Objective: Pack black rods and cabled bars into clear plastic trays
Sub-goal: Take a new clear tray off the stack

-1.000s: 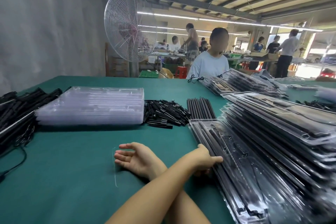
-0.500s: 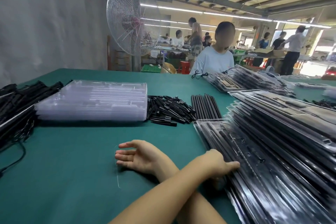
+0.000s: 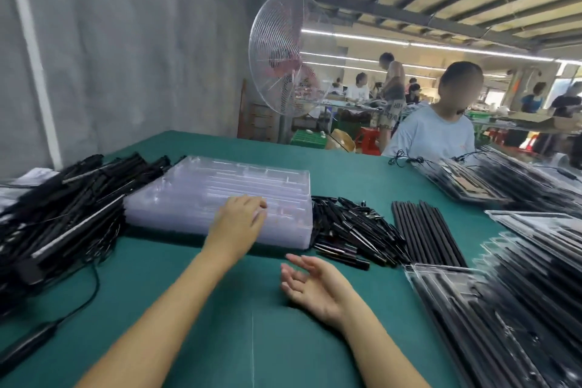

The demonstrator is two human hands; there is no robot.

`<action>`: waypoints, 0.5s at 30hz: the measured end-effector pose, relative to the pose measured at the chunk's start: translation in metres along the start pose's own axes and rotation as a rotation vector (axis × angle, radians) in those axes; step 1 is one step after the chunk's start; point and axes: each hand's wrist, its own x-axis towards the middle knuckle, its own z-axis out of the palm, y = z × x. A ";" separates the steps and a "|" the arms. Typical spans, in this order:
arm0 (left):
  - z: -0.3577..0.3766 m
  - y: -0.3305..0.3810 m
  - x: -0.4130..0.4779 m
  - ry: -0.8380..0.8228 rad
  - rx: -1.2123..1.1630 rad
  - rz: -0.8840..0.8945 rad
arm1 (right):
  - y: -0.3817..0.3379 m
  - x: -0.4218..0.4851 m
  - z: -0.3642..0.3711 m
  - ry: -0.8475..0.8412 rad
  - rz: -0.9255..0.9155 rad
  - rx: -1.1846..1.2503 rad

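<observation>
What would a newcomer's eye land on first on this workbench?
Most likely the tall stack of clear trays in the middle of the green table, with the left hand touching its top and the right hand lying open, palm up, in front. Black heaps frame it: cabled bars at the left, packed trays at the right. A big wire-caged fan stands behind the table.
</observation>
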 end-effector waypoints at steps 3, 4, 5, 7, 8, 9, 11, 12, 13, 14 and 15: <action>-0.003 -0.058 0.007 -0.096 0.217 0.008 | -0.005 0.007 0.000 -0.042 0.006 0.039; -0.003 -0.065 0.009 -0.097 0.188 0.020 | -0.005 0.010 -0.001 -0.058 0.017 0.012; -0.004 -0.069 0.012 -0.077 0.151 0.028 | -0.004 0.012 -0.001 -0.074 0.028 -0.001; -0.009 -0.069 0.020 -0.097 0.106 0.010 | -0.005 0.012 -0.001 -0.070 0.024 -0.008; -0.013 -0.067 0.024 -0.138 0.069 -0.019 | -0.005 0.011 -0.001 -0.063 0.012 -0.015; -0.016 -0.066 0.028 -0.184 0.006 -0.057 | -0.004 0.010 0.000 -0.041 -0.014 -0.043; -0.021 -0.064 0.034 -0.245 -0.115 -0.119 | -0.003 0.010 0.004 0.044 -0.102 -0.122; -0.022 -0.064 0.036 -0.265 -0.143 -0.144 | -0.003 0.012 0.007 0.112 -0.189 -0.189; -0.022 -0.063 0.039 -0.281 -0.157 -0.163 | -0.003 0.015 0.009 0.197 -0.292 -0.284; -0.022 -0.062 0.041 -0.297 -0.163 -0.177 | -0.003 0.018 0.012 0.297 -0.405 -0.413; -0.022 -0.061 0.043 -0.312 -0.159 -0.185 | -0.003 0.020 0.013 0.401 -0.528 -0.578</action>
